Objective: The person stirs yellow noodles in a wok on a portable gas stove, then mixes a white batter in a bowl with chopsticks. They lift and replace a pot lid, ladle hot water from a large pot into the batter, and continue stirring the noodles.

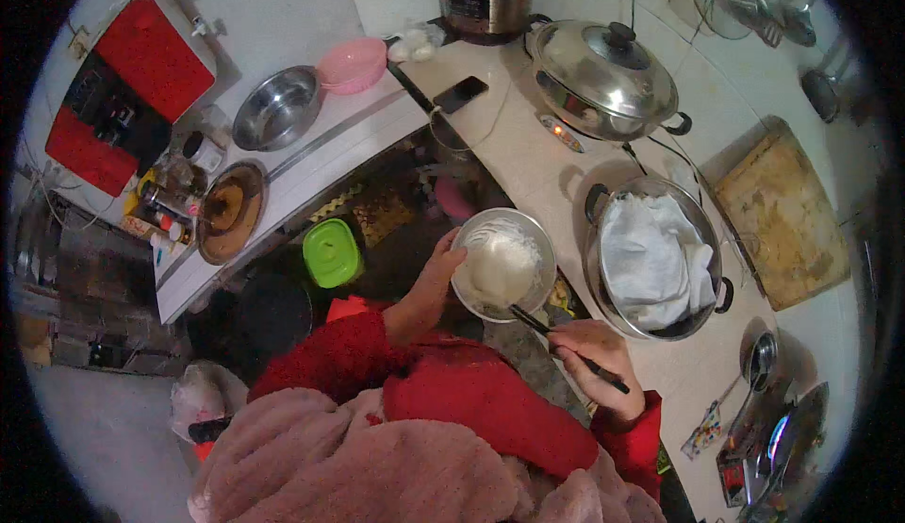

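Note:
My left hand (431,286) grips the rim of a round metal bowl (548,258) from its left side, holding it in front of my body. Pale batter (498,268) with white flour along its far side lies in the bowl. Dark chopsticks (592,365) rest in the closed fingers of my right hand (597,364), to the lower right of the bowl. Their tips reach into the near edge of the batter. Whether the chopsticks are one or a pair is hard to tell.
On the right counter stand a lidded steel wok (601,84), a two-handled pot (595,286) with white cloth, and a smartphone (463,93). A wooden board (785,219) leans on the wall. The left counter holds a steel basin (276,109) and pink basket (353,64). A green container (331,253) sits lower.

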{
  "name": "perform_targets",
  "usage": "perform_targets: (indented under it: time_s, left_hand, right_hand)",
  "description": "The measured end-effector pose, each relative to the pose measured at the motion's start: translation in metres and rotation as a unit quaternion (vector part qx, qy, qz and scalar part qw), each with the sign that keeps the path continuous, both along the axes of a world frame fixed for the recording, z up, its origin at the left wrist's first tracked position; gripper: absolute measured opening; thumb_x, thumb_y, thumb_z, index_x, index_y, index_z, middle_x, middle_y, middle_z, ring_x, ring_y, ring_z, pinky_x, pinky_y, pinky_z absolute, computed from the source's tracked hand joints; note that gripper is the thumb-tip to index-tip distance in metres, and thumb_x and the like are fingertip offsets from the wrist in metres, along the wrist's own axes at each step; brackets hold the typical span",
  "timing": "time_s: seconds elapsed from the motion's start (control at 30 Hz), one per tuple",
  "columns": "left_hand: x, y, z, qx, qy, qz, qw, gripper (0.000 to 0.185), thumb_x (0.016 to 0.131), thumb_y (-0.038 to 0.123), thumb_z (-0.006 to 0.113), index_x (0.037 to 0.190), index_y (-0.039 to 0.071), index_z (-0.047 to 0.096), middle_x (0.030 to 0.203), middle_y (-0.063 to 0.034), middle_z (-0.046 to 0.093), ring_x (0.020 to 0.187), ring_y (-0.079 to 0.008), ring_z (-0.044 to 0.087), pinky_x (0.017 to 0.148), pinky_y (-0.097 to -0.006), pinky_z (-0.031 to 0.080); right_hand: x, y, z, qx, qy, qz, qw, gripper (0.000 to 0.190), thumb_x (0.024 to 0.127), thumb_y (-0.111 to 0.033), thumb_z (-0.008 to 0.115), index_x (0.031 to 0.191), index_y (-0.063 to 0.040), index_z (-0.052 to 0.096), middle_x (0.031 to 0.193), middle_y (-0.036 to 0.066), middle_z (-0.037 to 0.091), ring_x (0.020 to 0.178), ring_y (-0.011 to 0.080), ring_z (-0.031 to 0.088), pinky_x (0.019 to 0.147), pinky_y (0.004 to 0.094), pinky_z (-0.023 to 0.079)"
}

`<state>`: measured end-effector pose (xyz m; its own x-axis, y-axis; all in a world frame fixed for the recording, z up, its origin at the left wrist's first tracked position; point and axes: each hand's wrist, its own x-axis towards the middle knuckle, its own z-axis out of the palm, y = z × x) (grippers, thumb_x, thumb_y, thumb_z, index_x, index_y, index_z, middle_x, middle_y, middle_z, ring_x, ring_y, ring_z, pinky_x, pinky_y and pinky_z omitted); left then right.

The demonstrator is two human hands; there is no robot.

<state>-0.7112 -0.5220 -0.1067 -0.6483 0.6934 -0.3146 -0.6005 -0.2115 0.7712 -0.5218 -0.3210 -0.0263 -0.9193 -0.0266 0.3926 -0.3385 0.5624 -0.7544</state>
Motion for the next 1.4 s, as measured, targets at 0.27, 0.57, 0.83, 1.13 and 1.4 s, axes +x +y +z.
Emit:
perform_targets:
  time_s: [0.27,0.57,0.83,1.13,1.4]
  left_hand:
    - [-0.025,-0.039,0.007,0.011,-0.009,0.121,0.993,0.063,0.088,0.035,0.049,0.143,0.015,0.027,0.132,-0.0089,0.044,0.118,-0.0249,0.050,0.087,-0.0441,0.051]
    - [-0.083,-0.036,-0.015,0.062,0.038,0.107,0.992,0.064,0.088,0.038,0.047,0.143,0.014,0.024,0.133,-0.0113,0.044,0.114,-0.0273,0.054,0.081,-0.0421,0.055]
    - [-0.121,-0.043,0.004,0.034,0.084,0.088,0.992,0.059,0.089,0.034,0.047,0.141,0.010,0.029,0.131,-0.0098,0.043,0.120,-0.0225,0.043,0.095,-0.0373,0.042]
    - [-0.140,-0.034,0.012,0.012,0.092,0.081,0.992,0.065,0.089,0.032,0.050,0.142,0.003,0.025,0.136,-0.0126,0.039,0.125,-0.0224,0.038,0.105,-0.0345,0.030]
    - [-0.144,-0.038,0.011,-0.021,0.097,0.084,0.991,0.061,0.089,0.029,0.051,0.141,0.008,0.029,0.134,-0.0104,0.041,0.123,-0.0211,0.040,0.104,-0.0345,0.032]
  right_hand:
    - [-0.082,-0.017,0.002,0.029,0.019,0.082,0.996,0.015,0.080,-0.002,0.064,0.094,-0.001,0.068,0.090,0.015,0.068,0.088,0.0329,0.065,0.079,0.0404,0.049]
    - [-0.125,-0.019,-0.011,-0.129,-0.036,0.035,0.990,0.014,0.089,-0.007,0.060,0.098,0.001,0.067,0.098,0.014,0.068,0.091,0.0253,0.063,0.084,0.0359,0.048]
    - [-0.146,-0.040,-0.025,-0.268,-0.089,-0.130,0.950,0.015,0.093,-0.011,0.057,0.096,0.000,0.066,0.096,0.015,0.067,0.093,0.0205,0.061,0.087,0.0332,0.046]
    - [-0.171,-0.033,-0.053,-0.402,-0.053,-0.240,0.882,0.028,0.096,-0.022,0.055,0.100,0.005,0.061,0.092,0.014,0.066,0.084,0.0196,0.062,0.079,0.0329,0.052]
    - [-0.178,-0.031,-0.054,-0.402,-0.158,-0.183,0.883,0.026,0.095,-0.023,0.058,0.094,0.003,0.063,0.091,0.015,0.065,0.084,0.0253,0.063,0.082,0.0390,0.050]
